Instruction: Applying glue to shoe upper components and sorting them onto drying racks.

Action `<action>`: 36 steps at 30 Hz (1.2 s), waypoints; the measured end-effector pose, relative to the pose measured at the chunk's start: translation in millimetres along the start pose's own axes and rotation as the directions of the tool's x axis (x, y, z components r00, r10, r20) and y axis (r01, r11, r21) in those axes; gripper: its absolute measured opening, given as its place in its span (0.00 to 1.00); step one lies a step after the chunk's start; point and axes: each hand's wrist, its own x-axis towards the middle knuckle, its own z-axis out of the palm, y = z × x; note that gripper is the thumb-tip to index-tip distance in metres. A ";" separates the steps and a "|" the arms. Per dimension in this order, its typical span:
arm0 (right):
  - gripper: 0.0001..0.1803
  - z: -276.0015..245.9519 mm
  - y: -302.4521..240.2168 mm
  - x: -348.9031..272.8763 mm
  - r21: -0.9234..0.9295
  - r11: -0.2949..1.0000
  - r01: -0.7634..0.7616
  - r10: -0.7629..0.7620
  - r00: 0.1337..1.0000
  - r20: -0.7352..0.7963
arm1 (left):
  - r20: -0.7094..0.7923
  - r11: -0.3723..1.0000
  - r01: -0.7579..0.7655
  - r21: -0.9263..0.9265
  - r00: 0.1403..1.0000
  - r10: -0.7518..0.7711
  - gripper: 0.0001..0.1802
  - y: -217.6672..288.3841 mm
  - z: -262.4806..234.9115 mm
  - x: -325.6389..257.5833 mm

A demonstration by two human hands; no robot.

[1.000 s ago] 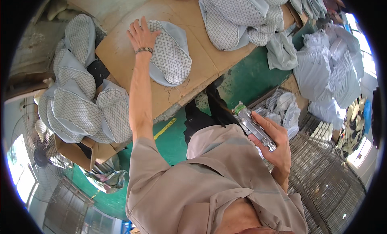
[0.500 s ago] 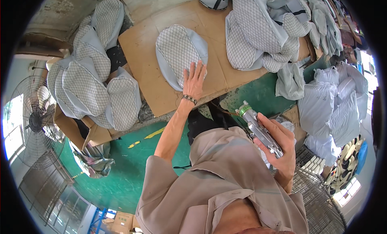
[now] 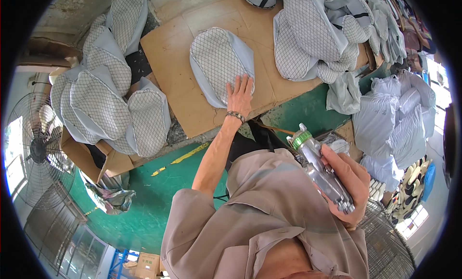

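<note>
A pale grey-blue shoe upper (image 3: 217,62) lies sole side up on a cardboard sheet (image 3: 166,72), its white bottom marked with a dark grid pattern. My left hand (image 3: 239,94) rests flat on its near end, fingers stretched out. In front of my chest on the right, my right hand (image 3: 347,183) is closed around a silver metal hand tool (image 3: 321,166) with a green collar at its far end. The exact kind of this tool cannot be made out. Its tip points up and left, away from the shoe upper.
Similar shoe uppers (image 3: 98,98) are heaped at the table's left, above an open cardboard box (image 3: 115,163). Another pile (image 3: 313,26) covers the back right. Full white plastic bags (image 3: 380,120) stand right of the table, and a large fan (image 3: 38,149) stands at far left.
My right hand has brought the silver tool lower, to the right and closer to me. My left hand stays on the shoe upper; both appear slightly farther right in view.
</note>
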 end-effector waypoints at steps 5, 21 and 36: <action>0.31 11.4 -11.4 0.4 0.009 1.000 -0.005 0.005 0.999 -0.034 | -0.021 1.000 0.009 0.009 1.000 -0.008 0.42 -5.4 2.2 -4.8; 0.32 28.0 -30.0 -23.3 0.038 0.994 -0.101 0.103 0.993 -0.063 | 0.033 1.000 -0.016 -0.017 0.999 0.017 0.45 -7.9 3.7 -5.2; 0.33 22.5 4.4 -56.2 0.086 0.972 -0.219 0.231 0.957 -0.177 | -0.073 0.977 -0.072 -0.199 0.996 0.058 0.39 19.7 -32.7 -71.0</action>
